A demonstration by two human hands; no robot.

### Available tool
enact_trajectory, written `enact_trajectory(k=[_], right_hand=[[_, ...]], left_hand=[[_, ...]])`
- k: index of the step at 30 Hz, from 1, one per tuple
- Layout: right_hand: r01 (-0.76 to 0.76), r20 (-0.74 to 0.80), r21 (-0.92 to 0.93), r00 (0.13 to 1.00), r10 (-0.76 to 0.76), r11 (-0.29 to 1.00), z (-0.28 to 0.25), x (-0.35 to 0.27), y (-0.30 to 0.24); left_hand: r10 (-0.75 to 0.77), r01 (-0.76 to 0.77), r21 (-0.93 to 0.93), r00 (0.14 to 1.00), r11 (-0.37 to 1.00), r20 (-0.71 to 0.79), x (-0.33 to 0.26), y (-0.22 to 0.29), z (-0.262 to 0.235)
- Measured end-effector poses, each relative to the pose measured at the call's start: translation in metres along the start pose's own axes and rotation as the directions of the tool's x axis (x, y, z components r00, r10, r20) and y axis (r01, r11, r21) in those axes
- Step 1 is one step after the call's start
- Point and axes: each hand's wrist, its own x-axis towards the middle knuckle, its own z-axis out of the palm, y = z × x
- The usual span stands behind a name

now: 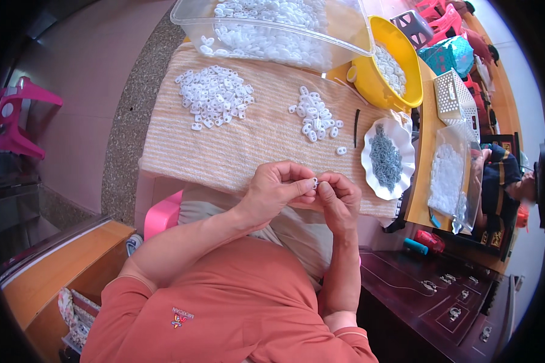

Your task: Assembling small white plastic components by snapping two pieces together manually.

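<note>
My left hand (277, 190) and my right hand (340, 202) meet at the near edge of a striped cloth-covered table (260, 139). Thumbs and fingers of both are closed around a small white plastic piece (315, 181), mostly hidden by the fingertips. Beyond them lies a small pile of white oval two-holed pieces (315, 115), with one single piece (341, 150) apart from it. Farther left is a larger heap of similar white pieces (215, 97). To the right of my hands, a white scalloped dish (367, 158) holds many tiny grey parts (386, 160).
A clear plastic bin (272, 30) full of white pieces stands at the far edge, beside a yellow basin (413, 78) holding more. A thin black stick (356, 128) lies near the dish. On the right, another person (499, 181) sits by a clear tray (460, 199) of white pieces.
</note>
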Motion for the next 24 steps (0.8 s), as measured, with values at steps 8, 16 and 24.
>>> enact_trajectory(k=[8,16,24], right_hand=[[0.002,-0.044,-0.111,0.999,-0.007,0.994,0.007,-0.002,-0.004],[0.006,-0.044,-0.188,0.999,-0.014,0.982,0.007,-0.001,0.000],[-0.022,-0.111,-0.123,0.994,0.008,0.992,0.012,-0.001,-0.004]], left_hand=[[0.010,-0.010,0.011,1.000,1.000,0.003,0.000,-0.003,0.001],[0.100,-0.095,0.105,0.994,0.990,-0.048,-0.003,-0.007,0.003],[0.091,-0.089,0.086,0.996,0.992,-0.017,0.000,-0.005,0.001]])
